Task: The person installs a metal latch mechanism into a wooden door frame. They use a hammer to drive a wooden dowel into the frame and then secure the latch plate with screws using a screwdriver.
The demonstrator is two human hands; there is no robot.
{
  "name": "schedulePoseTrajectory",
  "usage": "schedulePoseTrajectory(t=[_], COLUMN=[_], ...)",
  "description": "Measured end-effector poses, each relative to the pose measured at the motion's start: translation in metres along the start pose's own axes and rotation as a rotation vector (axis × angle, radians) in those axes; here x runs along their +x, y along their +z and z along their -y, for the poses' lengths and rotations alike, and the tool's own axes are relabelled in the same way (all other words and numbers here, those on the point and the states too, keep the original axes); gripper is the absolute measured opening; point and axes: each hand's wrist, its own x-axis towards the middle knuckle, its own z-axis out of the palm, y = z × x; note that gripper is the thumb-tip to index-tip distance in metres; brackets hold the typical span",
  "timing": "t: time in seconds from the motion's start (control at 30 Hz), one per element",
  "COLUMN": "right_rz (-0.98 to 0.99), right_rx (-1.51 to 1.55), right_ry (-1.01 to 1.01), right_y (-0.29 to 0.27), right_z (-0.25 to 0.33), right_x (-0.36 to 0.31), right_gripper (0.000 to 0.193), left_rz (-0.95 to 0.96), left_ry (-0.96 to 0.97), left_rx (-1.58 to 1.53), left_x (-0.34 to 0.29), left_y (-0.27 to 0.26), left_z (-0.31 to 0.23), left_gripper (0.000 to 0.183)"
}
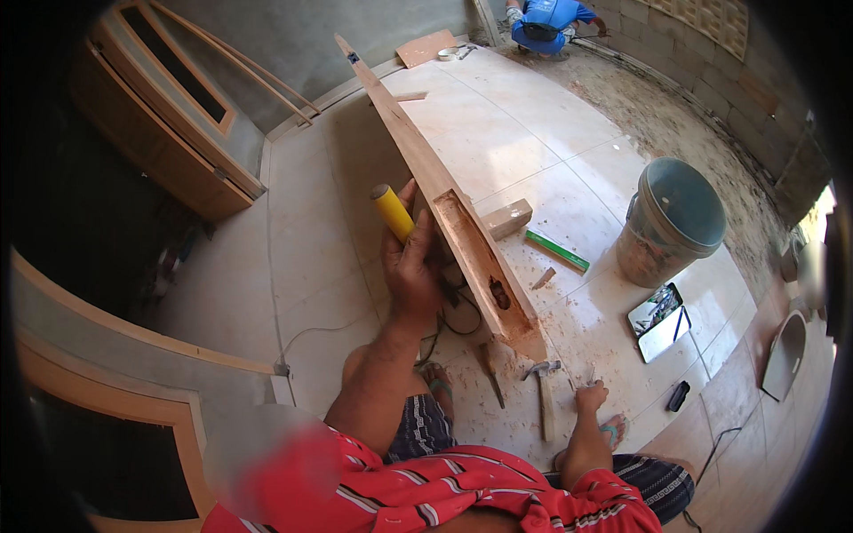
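Note:
My left hand is closed around a yellow cylinder with a grey end, right against the left edge of a long wooden beam. The beam slants away from me, and its near end has a long carved recess with a darker, deeper hole. My right hand is low at the right, near the floor, fingers closed; what they hold, if anything, is too small to tell. A hammer is beside it. A narrow pointed tool lies below the beam's near end.
A wood block and a green-and-white box lie right of the beam. Farther right are a bucket, a phone in an open case and a small black object. Another person in blue crouches far back. Shavings litter the tiles.

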Motion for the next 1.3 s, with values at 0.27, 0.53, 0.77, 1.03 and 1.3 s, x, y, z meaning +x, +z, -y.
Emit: schedulePoseTrajectory(t=[0.27, 0.53, 0.77, 1.03, 1.3], right_rz=[0.518, 0.703, 0.901, 0.839, 0.572], right_rx=[-0.192, -0.417, -0.208, -0.183, -0.102], right_ry=[-0.206, -0.303, -0.036, -0.050, -0.190], right_y=[-0.066, -0.026, -0.039, -0.011, -0.021], right_z=[0.062, 0.062, 0.076, 0.042, 0.055], right_x=[-0.030, -0.081, -0.053, -0.037, -0.045], right_gripper=[0.056, 0.062, 0.046, 0.047, 0.044], left_rz=[-0.157, -0.334, -0.609, -0.272, -0.355], left_ry=[-0.410, -0.289, -0.829, -1.141, -0.600], left_rx=[-0.451, -0.590, -0.312, -0.304, -0.123], left_x=[0.006, 0.020, -0.032, -0.134, 0.010], left_y=[-0.013, -0.053, -0.042, -0.003, -0.020], left_z=[-0.015, -0.016, 0.058, 0.163, 0.062], left_gripper=[0.043, 0.024, 0.017, 0.017, 0.032])
